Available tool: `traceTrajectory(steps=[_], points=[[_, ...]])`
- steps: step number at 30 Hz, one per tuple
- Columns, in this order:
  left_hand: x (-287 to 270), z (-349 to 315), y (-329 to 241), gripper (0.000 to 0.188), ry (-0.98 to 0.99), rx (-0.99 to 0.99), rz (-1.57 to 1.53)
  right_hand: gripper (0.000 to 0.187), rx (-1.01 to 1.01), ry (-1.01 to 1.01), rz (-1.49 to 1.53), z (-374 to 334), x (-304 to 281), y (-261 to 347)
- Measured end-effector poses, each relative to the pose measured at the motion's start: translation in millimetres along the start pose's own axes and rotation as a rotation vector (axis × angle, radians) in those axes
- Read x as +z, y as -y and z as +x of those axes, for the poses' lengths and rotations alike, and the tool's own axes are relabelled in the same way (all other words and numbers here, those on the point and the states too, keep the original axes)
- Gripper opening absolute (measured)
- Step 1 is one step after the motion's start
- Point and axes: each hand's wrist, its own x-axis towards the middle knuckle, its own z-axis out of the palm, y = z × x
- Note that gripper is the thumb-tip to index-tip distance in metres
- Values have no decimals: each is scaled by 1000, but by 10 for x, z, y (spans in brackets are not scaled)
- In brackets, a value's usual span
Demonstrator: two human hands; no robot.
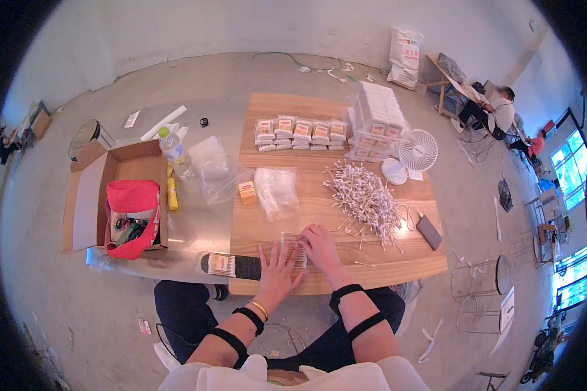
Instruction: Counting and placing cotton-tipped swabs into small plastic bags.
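My left hand [277,268] lies flat, fingers spread, on the near edge of a wooden table [287,107]. My right hand [321,246] rests beside it, fingers curled over a small row of cotton swabs [292,242] that both hands touch. A big loose heap of cotton swabs [364,195] lies to the right of my hands. Empty clear plastic bags [275,190] and a small orange-and-white packet [246,192] lie just beyond the hands. Whether the right hand grips any swabs cannot be told.
Filled packets [299,133] line the table's far side, next to stacked white boxes [378,120] and a small white fan [416,151]. A dark phone [429,232] lies at right. At left, a cardboard box [88,195] holds a red bag [132,215]; a bottle [173,150] stands nearby. A seated person [499,111] is far right.
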Motion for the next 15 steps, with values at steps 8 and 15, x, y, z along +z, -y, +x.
traceTrajectory(steps=[8, 15], points=[[-51, 4, -25, 82, -25, 14, -33, 15, 217, -151, -129, -83, -224, -414], [-98, -35, 24, 81, 5, 49, -55, 48, 142, 6, -30, -449, -216, -121]])
